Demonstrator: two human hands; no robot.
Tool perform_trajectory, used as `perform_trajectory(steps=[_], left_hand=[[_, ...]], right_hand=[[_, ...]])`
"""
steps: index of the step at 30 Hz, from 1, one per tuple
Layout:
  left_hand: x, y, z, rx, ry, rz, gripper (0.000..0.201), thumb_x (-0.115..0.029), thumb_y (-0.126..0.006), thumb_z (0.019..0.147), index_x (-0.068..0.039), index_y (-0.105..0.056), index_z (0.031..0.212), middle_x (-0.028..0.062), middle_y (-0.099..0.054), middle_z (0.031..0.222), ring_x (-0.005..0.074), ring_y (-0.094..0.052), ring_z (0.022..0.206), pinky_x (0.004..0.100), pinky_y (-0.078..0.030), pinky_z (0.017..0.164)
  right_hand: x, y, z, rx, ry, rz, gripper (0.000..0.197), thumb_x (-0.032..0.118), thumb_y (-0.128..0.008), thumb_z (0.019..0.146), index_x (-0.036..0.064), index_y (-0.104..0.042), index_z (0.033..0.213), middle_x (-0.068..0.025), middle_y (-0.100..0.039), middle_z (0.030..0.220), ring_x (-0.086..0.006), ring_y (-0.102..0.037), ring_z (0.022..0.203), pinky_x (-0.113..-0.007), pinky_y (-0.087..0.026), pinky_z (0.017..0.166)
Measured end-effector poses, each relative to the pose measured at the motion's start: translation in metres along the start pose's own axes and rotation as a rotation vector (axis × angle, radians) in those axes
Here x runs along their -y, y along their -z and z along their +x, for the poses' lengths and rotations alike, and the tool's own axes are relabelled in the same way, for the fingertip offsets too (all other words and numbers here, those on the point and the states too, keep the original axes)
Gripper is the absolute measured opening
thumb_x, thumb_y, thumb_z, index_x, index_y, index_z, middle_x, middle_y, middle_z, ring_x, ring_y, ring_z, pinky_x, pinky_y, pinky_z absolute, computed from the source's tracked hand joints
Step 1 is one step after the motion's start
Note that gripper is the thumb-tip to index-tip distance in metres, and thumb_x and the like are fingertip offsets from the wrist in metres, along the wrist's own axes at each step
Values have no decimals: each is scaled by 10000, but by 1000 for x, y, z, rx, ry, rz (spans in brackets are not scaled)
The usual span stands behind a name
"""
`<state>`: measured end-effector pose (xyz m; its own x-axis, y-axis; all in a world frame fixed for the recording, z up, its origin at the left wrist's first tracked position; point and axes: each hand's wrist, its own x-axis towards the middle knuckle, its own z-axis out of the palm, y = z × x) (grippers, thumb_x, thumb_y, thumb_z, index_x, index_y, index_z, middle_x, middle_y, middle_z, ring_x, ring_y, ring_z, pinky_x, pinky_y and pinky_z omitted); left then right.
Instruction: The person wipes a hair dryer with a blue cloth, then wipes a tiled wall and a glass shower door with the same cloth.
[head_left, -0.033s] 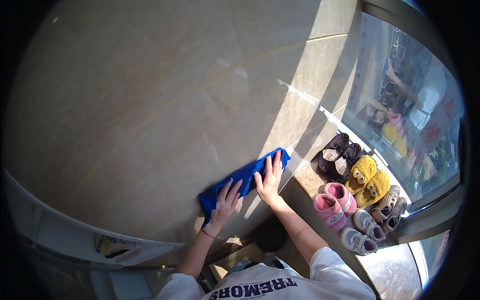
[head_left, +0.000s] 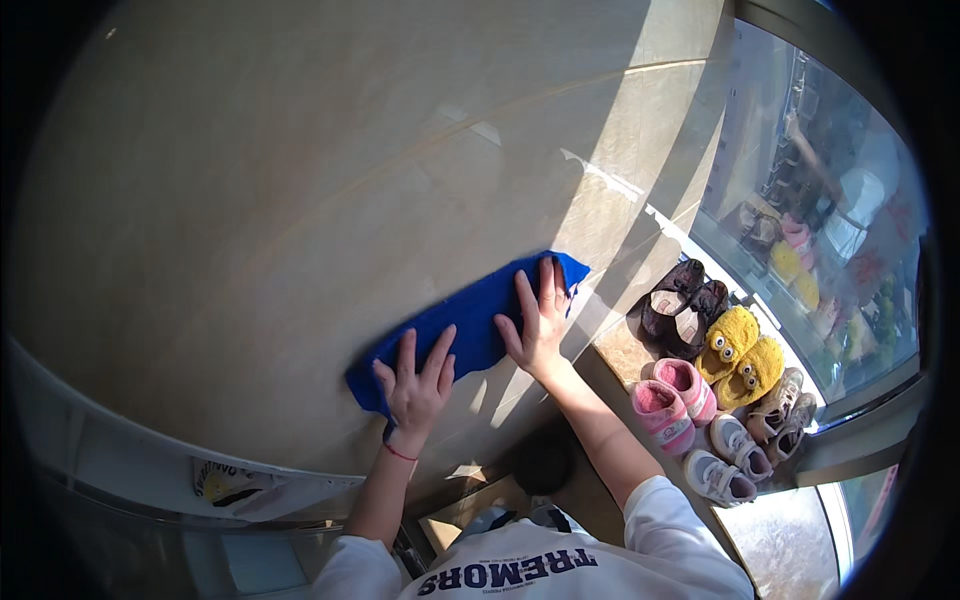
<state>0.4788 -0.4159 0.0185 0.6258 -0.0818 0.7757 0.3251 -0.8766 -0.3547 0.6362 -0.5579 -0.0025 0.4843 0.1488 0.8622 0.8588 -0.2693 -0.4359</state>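
Observation:
A blue cloth (head_left: pixel 470 320) lies spread out flat against a large grey-beige tiled surface (head_left: pixel 300 220). My left hand (head_left: pixel 415 393) presses on the cloth's lower left part, fingers spread, with a thin red band around the wrist. Farther up and to the right, my right hand (head_left: pixel 538 330) rests on the cloth near its right end, its fingers stretched out and the thumb apart. Neither hand is closed around the cloth. One corner of it sticks out past the right fingertips, and another edge hangs below the left palm.
To the right, a ledge (head_left: pixel 617 357) beside a window (head_left: pixel 830 200) bears black shoes (head_left: pixel 683 308), fuzzy yellow slippers (head_left: pixel 740 357), pink slippers (head_left: pixel 672 400), white shoes (head_left: pixel 728 462) and worn sneakers (head_left: pixel 783 408). A dark round object (head_left: pixel 542 462) is low between my forearms. Sunlight stripes the tiles.
Both hands and the cloth have moved up the surface, the left hand also to the left. The cloth now lies flatter and more spread out, and the left fingers are wider apart.

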Motion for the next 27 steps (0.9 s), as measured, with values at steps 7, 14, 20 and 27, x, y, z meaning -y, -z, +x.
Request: perform_trajectory(steps=[7, 14, 20, 27], left_hand=[[17, 11, 5, -160, 149, 268, 444, -552, -467, 958, -427, -544, 1377, 163, -308, 1571, 583, -44, 1434, 689, -11, 1131], [1, -56, -240, 734, -404, 49, 431, -154, -542, 926, -170, -537, 1357, 18, -408, 1528, 240, -556, 1073, 388, -457, 831], [80, -5, -239, 249, 37, -147, 141, -307, -642, 864, -250, -690, 984, 99, -461, 1443, 314, -514, 860, 474, -406, 677], [146, 44, -158, -200, 236, 247, 471, -552, -386, 977, -318, -531, 1359, 219, -94, 1623, 615, 68, 1413, 755, 27, 1077]], right_hand=[[33, -20, 38, -96, 223, -78, 581, 517, -641, 842, 201, -603, 1329, -225, -414, 1478, -469, -351, 1353, -617, -176, 1101], [18, -38, -190, 672, 378, -66, 559, 269, -717, 797, 244, -584, 1340, -27, -581, 1215, -211, -610, 963, -524, -441, 862], [67, -74, -168, 390, 447, 29, 448, 355, -787, 749, 249, -657, 1164, -72, -568, 1205, -259, -559, 1075, -583, -344, 954], [178, -91, -47, 14, 481, 32, 459, 388, -696, 820, 295, -658, 1267, 73, -634, 1243, -100, -591, 1096, -300, -440, 897]])
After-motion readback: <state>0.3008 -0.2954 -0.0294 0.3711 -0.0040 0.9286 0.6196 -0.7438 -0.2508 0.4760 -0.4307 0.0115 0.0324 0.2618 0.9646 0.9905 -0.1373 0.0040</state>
